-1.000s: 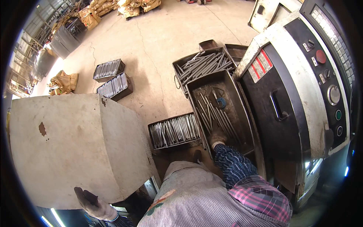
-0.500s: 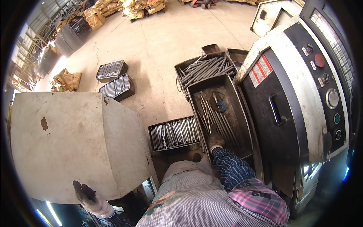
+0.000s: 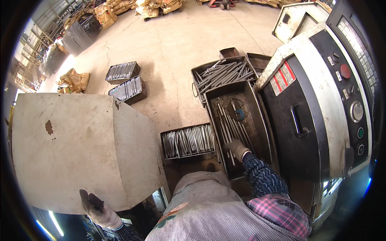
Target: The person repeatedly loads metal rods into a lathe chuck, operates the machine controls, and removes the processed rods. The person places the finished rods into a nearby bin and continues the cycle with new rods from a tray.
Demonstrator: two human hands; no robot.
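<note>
My right hand (image 3: 236,148), in a grey-brown work glove, is down in a dark metal tray (image 3: 259,124) at front right. Its fingers curl over slim metal rods (image 3: 230,127), whose ends stick out on the near side of the hand; how many it grips is hidden. Farther up the same tray lies a blue-framed micrometer (image 3: 239,115). At lower left, my left hand (image 3: 99,211), in a pale glove with dark fingers, holds nothing. Its fingers are stretched out beside the lower edge of a cream machine housing (image 3: 68,148).
A bin of bright rods (image 3: 188,140) stands left of the tray, a bin of thicker grey rods (image 3: 225,75) behind it. Two small rod boxes (image 3: 128,89) sit on the floor. To the right rises a machine door (image 3: 291,120) with a handle and control panel (image 3: 350,92).
My right hand has moved slightly right and lifted a little within the tray, with rod ends now showing beside it. My left hand stays nearly where it was. The whole view has shifted slightly.
</note>
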